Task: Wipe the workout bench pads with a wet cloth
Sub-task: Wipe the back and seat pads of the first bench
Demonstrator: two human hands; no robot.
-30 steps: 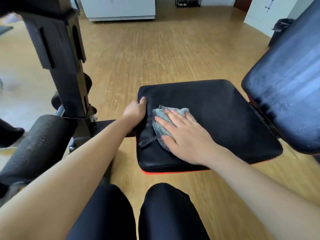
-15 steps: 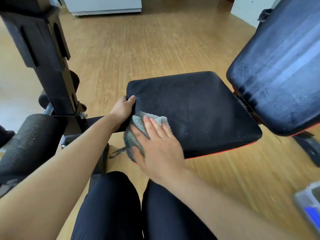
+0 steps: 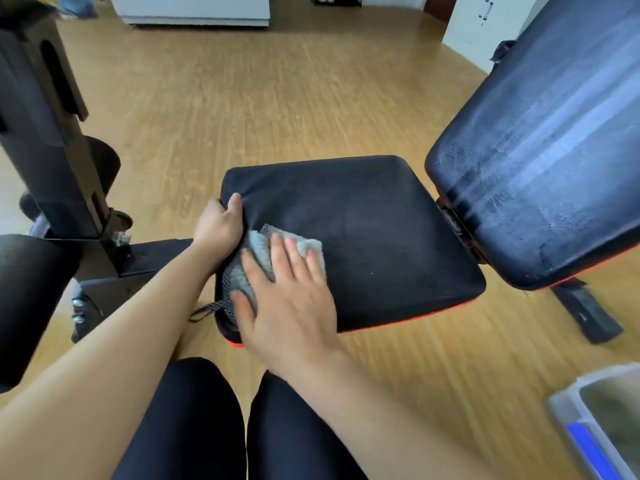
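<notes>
The black seat pad point(image 3: 374, 237) with a red lower edge lies flat in the middle of the view. My right hand point(image 3: 287, 299) presses flat on a grey cloth point(image 3: 259, 258) at the pad's near left corner, fingers spread over it. My left hand point(image 3: 218, 226) grips the pad's left edge, thumb on top. The tilted back pad point(image 3: 540, 161) rises at the right, streaked with damp marks. A dark loop of the cloth hangs off the pad's left side.
A black steel upright point(image 3: 45, 133) and a foam roller point(image 3: 31, 306) stand at the left. A grey tub with a blue mark point(image 3: 602, 424) sits on the wooden floor at the lower right. My knees point(image 3: 221, 420) are just below the pad. White furniture point(image 3: 194, 8) lines the far wall.
My right hand slid the cloth toward the pad's near left corner, then back a little onto the top surface. My left hand kept its grip on the edge. The camera shifted.
</notes>
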